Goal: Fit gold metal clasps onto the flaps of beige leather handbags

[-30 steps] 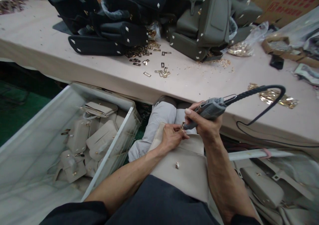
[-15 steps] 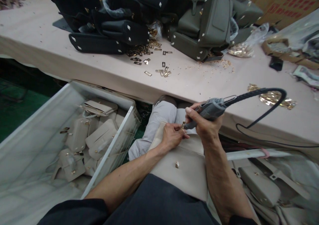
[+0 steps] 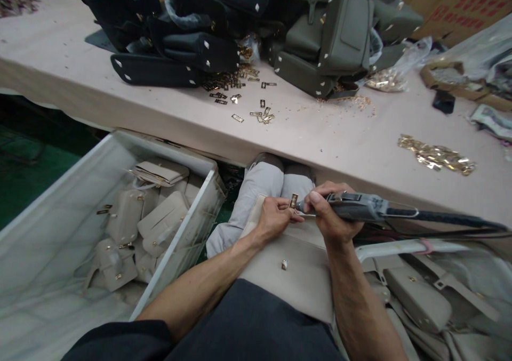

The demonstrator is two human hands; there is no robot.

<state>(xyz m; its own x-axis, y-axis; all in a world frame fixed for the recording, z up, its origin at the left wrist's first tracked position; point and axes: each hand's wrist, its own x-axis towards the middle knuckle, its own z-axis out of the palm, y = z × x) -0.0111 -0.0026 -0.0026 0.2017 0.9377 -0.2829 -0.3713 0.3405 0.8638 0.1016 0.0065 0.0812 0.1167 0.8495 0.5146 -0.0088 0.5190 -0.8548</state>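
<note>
A beige handbag (image 3: 304, 286) lies across my lap, with a small gold clasp (image 3: 284, 265) on its front. My left hand (image 3: 275, 217) rests at the bag's far edge, its fingers pinching a small gold metal plate (image 3: 294, 200). Wrapped around a grey electric screwdriver (image 3: 354, 207), my right hand (image 3: 332, 214) points the tip leftward at the plate. The tool lies nearly level, its cable running off to the right. Whether the tip touches a screw is too small to tell.
On my left stands a white plastic crate (image 3: 180, 233) with several beige bags; another container (image 3: 384, 251) with bags is at my right. Black bags (image 3: 160, 67) and olive bags (image 3: 344, 35) are piled on the table (image 3: 168, 110). Gold plates (image 3: 436, 155) lie in heaps there.
My right hand has swung the screwdriver from a steep slant to almost level, and its cable has dropped lower at the right. The gold plate now stands tilted up. My left hand has barely moved.
</note>
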